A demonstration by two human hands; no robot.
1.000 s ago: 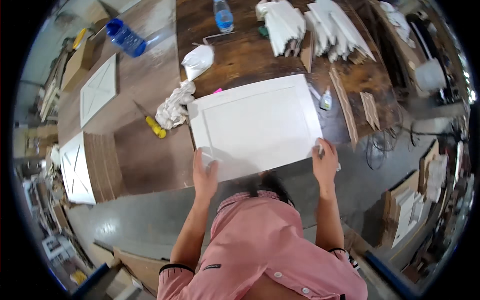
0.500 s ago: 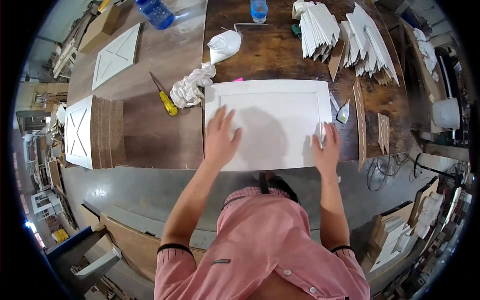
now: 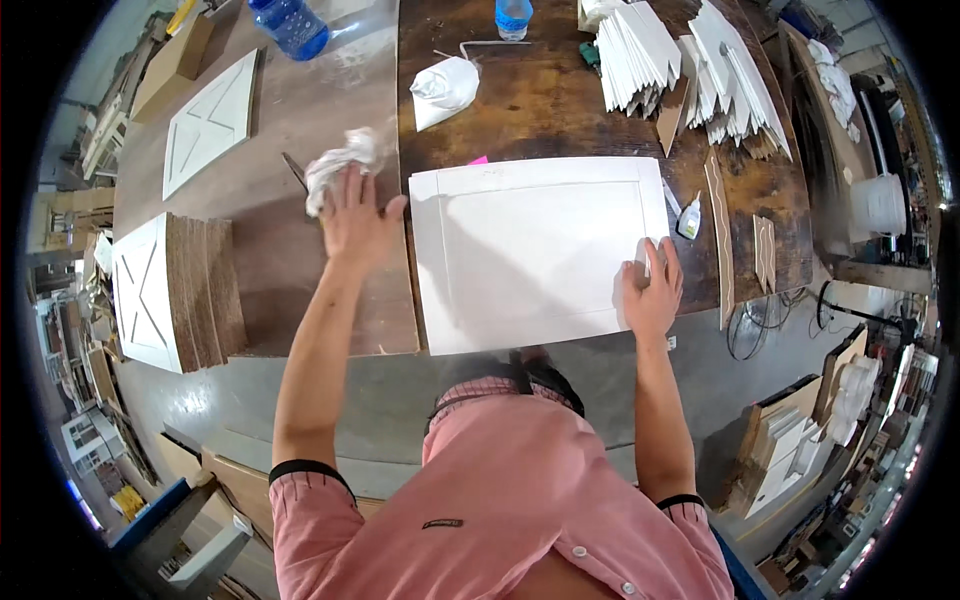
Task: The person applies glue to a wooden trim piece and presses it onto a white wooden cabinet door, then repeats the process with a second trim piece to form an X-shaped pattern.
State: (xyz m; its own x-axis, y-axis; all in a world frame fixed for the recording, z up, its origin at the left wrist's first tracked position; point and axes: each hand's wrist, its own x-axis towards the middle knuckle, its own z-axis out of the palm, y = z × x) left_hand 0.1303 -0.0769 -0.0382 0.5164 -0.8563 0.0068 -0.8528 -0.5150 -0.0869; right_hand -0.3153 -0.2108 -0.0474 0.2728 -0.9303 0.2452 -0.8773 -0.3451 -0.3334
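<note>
A white rectangular panel [image 3: 530,250] with a framed border lies at the table's front edge, slightly turned. My right hand [image 3: 655,295] rests on its right border, thumb apart from the fingers. To the panel's left, my left hand [image 3: 352,225] lies with fingers stretched out on a crumpled white cloth [image 3: 345,158]. A thin metal shaft [image 3: 293,168] pokes out beside the cloth; the rest of that screwdriver is hidden.
At the left stands a stack of boards [image 3: 200,290], with another white panel [image 3: 212,120] behind it. A white bag [image 3: 445,92], a blue bottle [image 3: 290,28], a glue bottle [image 3: 689,218] and white strips [image 3: 640,60] lie about. Wavy-marked strips [image 3: 721,240] are at the right.
My left hand has gone from the panel to the cloth, which has shifted left over the screwdriver's yellow handle. The panel has turned slightly. My right hand stays at its right border.
</note>
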